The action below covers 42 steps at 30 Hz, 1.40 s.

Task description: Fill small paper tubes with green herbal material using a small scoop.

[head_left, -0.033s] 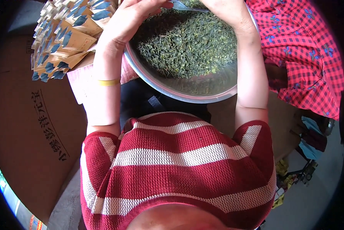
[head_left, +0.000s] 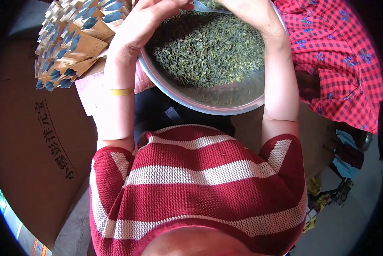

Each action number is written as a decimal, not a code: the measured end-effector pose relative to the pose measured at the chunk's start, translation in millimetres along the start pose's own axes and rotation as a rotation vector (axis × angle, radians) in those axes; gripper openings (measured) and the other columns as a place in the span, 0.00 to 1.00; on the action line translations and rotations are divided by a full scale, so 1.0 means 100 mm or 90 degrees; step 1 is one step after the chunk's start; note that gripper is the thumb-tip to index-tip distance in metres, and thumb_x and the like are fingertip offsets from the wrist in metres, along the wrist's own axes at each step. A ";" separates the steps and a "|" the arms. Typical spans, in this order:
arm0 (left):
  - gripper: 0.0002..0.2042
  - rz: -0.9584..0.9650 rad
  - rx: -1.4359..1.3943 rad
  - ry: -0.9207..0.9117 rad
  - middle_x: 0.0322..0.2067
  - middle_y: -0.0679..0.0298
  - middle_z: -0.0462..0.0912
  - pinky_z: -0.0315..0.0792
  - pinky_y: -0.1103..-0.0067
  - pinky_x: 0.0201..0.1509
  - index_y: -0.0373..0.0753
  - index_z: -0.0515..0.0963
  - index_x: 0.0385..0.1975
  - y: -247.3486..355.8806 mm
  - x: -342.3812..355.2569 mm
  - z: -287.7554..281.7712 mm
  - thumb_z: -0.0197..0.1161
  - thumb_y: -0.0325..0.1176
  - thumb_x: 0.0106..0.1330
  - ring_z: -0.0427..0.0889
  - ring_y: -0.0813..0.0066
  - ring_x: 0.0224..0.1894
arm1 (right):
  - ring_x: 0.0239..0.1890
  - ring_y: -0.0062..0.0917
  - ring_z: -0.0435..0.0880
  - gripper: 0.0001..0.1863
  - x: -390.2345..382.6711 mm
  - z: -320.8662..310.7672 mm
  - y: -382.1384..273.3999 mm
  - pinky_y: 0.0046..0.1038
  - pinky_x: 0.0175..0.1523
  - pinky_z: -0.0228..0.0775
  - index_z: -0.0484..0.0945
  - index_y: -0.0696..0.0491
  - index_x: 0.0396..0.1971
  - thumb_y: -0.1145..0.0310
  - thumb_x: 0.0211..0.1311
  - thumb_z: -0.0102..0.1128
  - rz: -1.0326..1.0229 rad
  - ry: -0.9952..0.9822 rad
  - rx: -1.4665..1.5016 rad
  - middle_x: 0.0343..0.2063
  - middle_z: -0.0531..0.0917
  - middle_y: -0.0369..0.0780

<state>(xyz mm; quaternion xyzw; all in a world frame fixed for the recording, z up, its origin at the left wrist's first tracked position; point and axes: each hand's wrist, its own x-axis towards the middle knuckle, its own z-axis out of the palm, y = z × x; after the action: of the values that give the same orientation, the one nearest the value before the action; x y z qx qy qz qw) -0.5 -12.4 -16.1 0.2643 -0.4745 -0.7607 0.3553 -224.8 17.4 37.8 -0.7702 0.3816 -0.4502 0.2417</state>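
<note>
A wide metal basin [head_left: 174, 97] holds a heap of dried green tea-like leaves [head_left: 213, 51]. Over its far left side is my left hand [head_left: 154, 15], a yellow band round the wrist. Its thumb and fingers bend together at the upper edge of the view; what they hold, if anything, is hidden. My right hand [head_left: 250, 15] reaches over the far right side, its fingers mostly cut off. Between the hands shows a clear plastic spoon [head_left: 208, 7], its bowl close to my left fingertips and its handle running under my right hand, which seems closed on it.
Left of the basin stand stacked brown paper packets [head_left: 84, 42] with dark blue ends, on a pinkish surface [head_left: 84, 91]. A large brown cardboard box [head_left: 25, 128] fills the left. Red checked cloth [head_left: 341, 55] hangs at the right. Several small items lie on the floor [head_left: 349, 222] lower right.
</note>
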 end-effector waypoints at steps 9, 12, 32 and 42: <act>0.22 0.010 0.067 -0.047 0.54 0.65 0.79 0.65 0.80 0.63 0.34 0.73 0.59 0.07 -0.04 0.08 0.63 0.27 0.65 0.74 0.77 0.57 | 0.47 0.22 0.81 0.24 -0.08 0.05 0.10 0.24 0.49 0.76 0.73 0.59 0.57 0.74 0.61 0.67 0.053 -0.111 0.004 0.44 0.82 0.39; 0.21 0.024 0.094 -0.056 0.51 0.66 0.80 0.67 0.81 0.62 0.34 0.73 0.58 0.07 -0.01 0.08 0.64 0.26 0.64 0.75 0.78 0.55 | 0.47 0.22 0.81 0.26 -0.13 0.04 0.26 0.23 0.49 0.76 0.72 0.57 0.58 0.74 0.60 0.68 0.146 -0.140 0.165 0.46 0.80 0.39; 0.28 0.113 0.307 -0.022 0.43 0.65 0.83 0.73 0.79 0.53 0.34 0.76 0.56 -0.03 -0.02 0.07 0.69 0.49 0.64 0.79 0.80 0.46 | 0.59 0.27 0.76 0.14 -0.07 0.14 0.25 0.29 0.63 0.65 0.83 0.59 0.47 0.68 0.65 0.60 0.108 -0.154 -0.069 0.61 0.76 0.42; 0.32 0.195 0.497 0.077 0.45 0.50 0.84 0.76 0.71 0.54 0.31 0.75 0.56 -0.03 -0.04 0.12 0.71 0.50 0.60 0.84 0.63 0.49 | 0.51 0.24 0.80 0.21 -0.06 0.19 0.30 0.26 0.60 0.68 0.77 0.64 0.52 0.60 0.74 0.52 0.259 -0.179 0.034 0.48 0.83 0.41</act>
<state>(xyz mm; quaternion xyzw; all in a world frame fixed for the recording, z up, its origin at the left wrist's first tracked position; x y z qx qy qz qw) -8.0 -1.4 -13.5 0.3494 -0.7395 -0.4452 0.3645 -221.6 5.1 3.9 -0.7262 0.4791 -0.2906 0.3984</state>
